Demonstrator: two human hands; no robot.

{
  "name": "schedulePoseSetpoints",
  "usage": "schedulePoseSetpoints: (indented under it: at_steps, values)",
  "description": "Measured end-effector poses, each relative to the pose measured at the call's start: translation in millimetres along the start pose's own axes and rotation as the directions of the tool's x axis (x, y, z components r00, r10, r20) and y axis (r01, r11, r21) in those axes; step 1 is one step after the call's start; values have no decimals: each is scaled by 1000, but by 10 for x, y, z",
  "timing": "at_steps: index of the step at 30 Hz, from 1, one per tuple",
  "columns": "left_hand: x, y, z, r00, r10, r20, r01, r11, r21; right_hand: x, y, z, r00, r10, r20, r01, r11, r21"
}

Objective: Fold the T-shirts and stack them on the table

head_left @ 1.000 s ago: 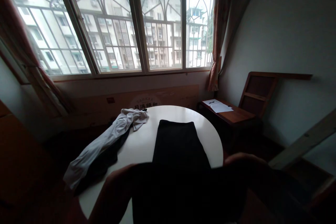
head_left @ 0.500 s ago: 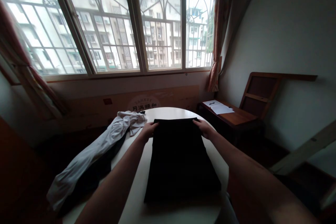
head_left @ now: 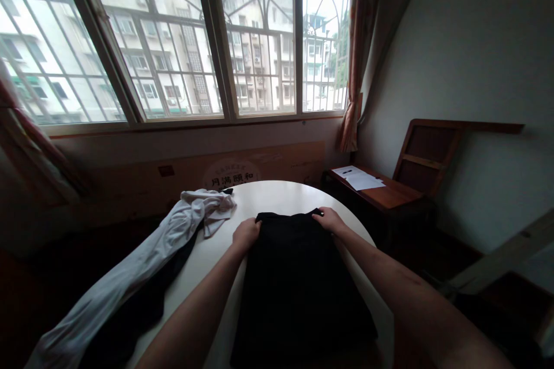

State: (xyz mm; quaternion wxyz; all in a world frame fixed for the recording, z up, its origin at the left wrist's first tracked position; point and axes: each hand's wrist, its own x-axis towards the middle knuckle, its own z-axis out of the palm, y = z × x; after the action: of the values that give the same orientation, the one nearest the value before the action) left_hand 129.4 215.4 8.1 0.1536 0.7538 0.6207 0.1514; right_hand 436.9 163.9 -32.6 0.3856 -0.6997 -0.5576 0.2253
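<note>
A black cloth (head_left: 298, 288), folded into a long panel, lies over the white round table (head_left: 277, 191) and reaches toward me. Its far left corner is gripped by my left hand (head_left: 246, 233), fingers closed on the edge. My right hand (head_left: 329, 221) pinches the far right corner. Between the two hands the far edge sags slightly. To the left, a light grey garment (head_left: 160, 251) and a dark one (head_left: 142, 305) are heaped along the table's left side, apart from my hands.
Beyond the table stand a brown board (head_left: 186, 181) and a barred window (head_left: 259, 69). At the right is a low wooden bench (head_left: 396, 190) with white papers (head_left: 359, 179) on it. Curtains hang at both sides of the window.
Both hands, still holding the corners, are lower in view and nearer to me with the black cloth. Its far edge has gone from straight to slightly sagging. The view has shifted a little.
</note>
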Motion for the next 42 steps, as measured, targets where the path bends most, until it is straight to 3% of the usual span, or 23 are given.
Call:
schedulePoseSetpoints:
  at_steps: [5,13,17,19,20,21,23,24,25,26,27,29,33,38,42]
  values:
    - [8,97,-31,996,44,-72,-35,991,133,-30,9,13,997,-60,-54,54,993,-103]
    - [-65,142,16,996,46,-81,-27,975,219,-37,5,-27,998,-19,-65,7,982,-186]
    - [-340,307,-103,980,131,-151,-93,967,236,-93,-57,-152,999,-13,-41,3,969,-247]
    - [-609,442,-151,954,275,-124,-241,942,236,-170,-136,-224,999,-8,-41,-4,959,-284]
    - [-774,511,-155,924,376,-72,-353,909,221,-224,-193,-247,999,-23,-45,8,952,-308]
    - [-951,574,-141,857,515,19,-509,841,184,-287,-258,-255,997,-67,-43,48,941,-336]
    - [-1304,666,-65,629,749,211,-771,636,40,-436,-399,-219,970,-242,15,229,895,-384]
    - [-1460,690,-9,499,822,276,-848,528,-39,-517,-464,-175,934,-348,82,352,851,-390]
    - [-1593,699,54,402,861,312,-887,451,-100,-599,-516,-119,883,-438,169,469,798,-378]
    - [-1696,694,117,336,882,330,-906,399,-144,-677,-552,-55,830,-492,262,557,752,-354]
    - [-1770,678,176,300,892,339,-912,372,-171,-749,-569,10,791,-503,348,605,725,-328]
    - [-1841,632,265,291,894,341,-909,370,-193,-855,-556,122,758,-443,479,622,713,-324]
    - [-1850,577,285,307,894,326,-894,388,-222,-889,-465,206,797,-288,531,541,731,-416]
    - [-1961,606,155,190,919,345,-901,303,-309,-720,-416,194,859,-199,473,451,730,-513]
    - [-2065,604,170,144,922,360,-910,266,-317,-574,-334,182,874,-165,458,424,719,-551]
